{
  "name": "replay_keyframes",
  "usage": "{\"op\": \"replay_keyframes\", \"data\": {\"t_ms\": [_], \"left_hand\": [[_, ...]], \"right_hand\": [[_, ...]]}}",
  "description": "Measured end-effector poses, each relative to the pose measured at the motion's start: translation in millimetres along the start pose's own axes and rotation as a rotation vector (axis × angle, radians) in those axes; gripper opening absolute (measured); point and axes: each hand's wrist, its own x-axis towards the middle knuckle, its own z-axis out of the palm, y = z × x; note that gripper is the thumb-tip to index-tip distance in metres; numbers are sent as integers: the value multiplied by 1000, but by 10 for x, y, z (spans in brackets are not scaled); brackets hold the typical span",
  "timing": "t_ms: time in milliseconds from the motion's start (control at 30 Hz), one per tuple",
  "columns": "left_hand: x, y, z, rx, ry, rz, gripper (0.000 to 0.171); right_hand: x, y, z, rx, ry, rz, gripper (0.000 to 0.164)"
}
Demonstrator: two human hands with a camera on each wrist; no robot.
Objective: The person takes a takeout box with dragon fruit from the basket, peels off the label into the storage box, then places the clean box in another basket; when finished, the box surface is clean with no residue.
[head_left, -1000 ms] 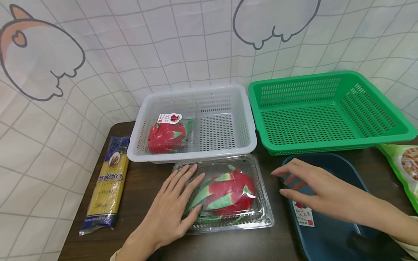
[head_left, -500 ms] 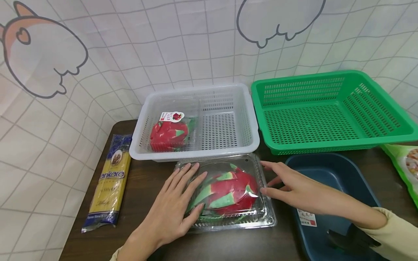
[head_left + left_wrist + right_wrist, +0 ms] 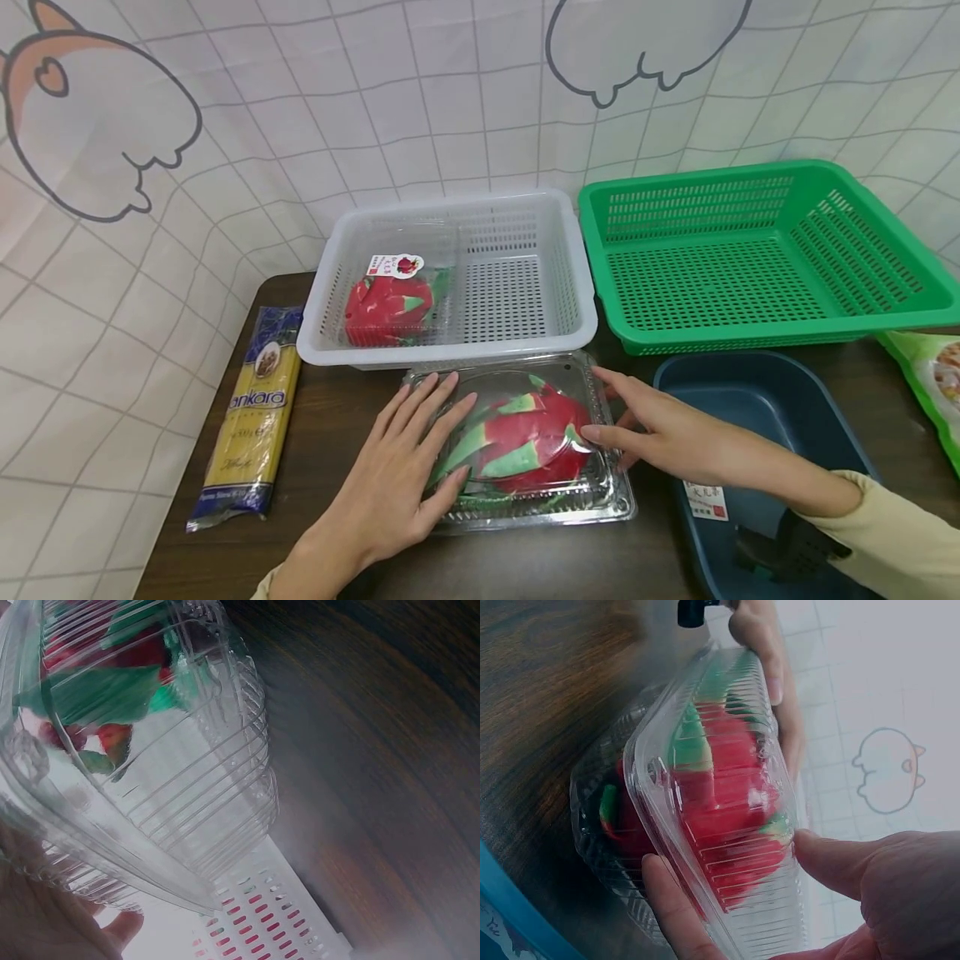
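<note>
A clear plastic clamshell box (image 3: pixel 611 500) with a red and green dragon fruit (image 3: pixel 536 437) inside sits on the dark wood table. My left hand (image 3: pixel 405 458) rests on the left part of the lid, fingers straight and spread. At the right side my right hand (image 3: pixel 660 425) grips the box, thumb (image 3: pixel 829 859) on top of the lid and a finger (image 3: pixel 673 904) at the rim. Through the side wall in the right wrist view the fruit shows red with green scales. In the left wrist view the box's ribbed wall (image 3: pixel 202 802) fills the upper left.
Behind the box, a white basket (image 3: pixel 450 354) holds another boxed dragon fruit (image 3: pixel 390 308). A green basket (image 3: pixel 750 337) stands at the back right. A blue tray (image 3: pixel 757 392) with a label (image 3: pixel 707 502) lies under my right forearm. Pasta (image 3: pixel 251 417) lies left, a green bag (image 3: pixel 911 358) far right.
My right hand has come left from above the blue tray to the box's right side, and its thumb now lies over the lid. The left hand and the box keep their places.
</note>
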Motion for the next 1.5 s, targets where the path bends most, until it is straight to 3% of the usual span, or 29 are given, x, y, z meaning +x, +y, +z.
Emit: {"op": "replay_keyframes", "data": {"t_ms": [567, 800, 933, 1100, 1267, 1400, 1500], "left_hand": [[12, -6, -27, 13, 7, 18, 68], [-60, -15, -91, -64, 84, -38, 62], [-130, -40, -146, -134, 117, -114, 63], [-241, -56, -166, -264, 111, -270, 75], [-279, -66, -154, -519, 40, -457, 73], [-243, -64, -122, -743, -38, -629, 71], [-220, -67, -83, -886, -69, -723, 72]], "right_hand": [[37, 45, -29, 83, -42, -14, 95], [27, 61, -38, 98, -50, -13, 95], [17, 78, -42, 125, -56, -11, 94], [7, 89, -44, 140, -59, -10, 94], [3, 89, -45, 135, -59, 1, 94], [6, 98, -46, 136, -56, 21, 94], [18, 120, -44, 152, -62, 34, 96]]}}
